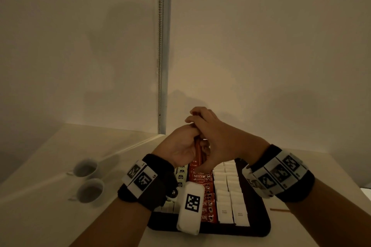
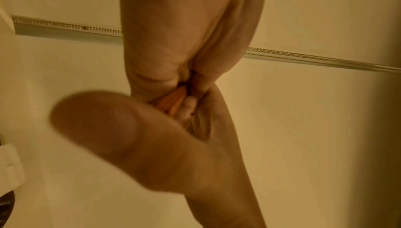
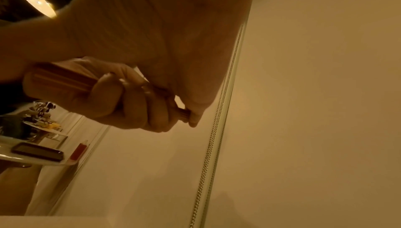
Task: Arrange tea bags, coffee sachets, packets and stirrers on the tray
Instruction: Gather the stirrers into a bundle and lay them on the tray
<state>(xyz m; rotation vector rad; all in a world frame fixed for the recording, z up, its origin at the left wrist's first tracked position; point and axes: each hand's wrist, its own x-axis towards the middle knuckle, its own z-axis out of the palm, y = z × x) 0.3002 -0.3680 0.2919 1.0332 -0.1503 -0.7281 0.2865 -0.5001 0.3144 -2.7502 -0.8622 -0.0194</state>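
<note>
step: squaring stirrers (image 1: 198, 152) above the tray (image 1: 259, 210) | hands: your left hand (image 1: 181, 146) and right hand (image 1: 216, 138) together, both clamped on the bundle | next: lay it on the tray beside the coffee sachets (image 1: 202, 192)

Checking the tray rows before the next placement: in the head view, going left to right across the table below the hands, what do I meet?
Two white cups → pale green-labelled tea bags → red Nescafe coffee sachets → two rows of white sugar packets → right rim of the black tray → thin wooden stirrer on the table.
</note>
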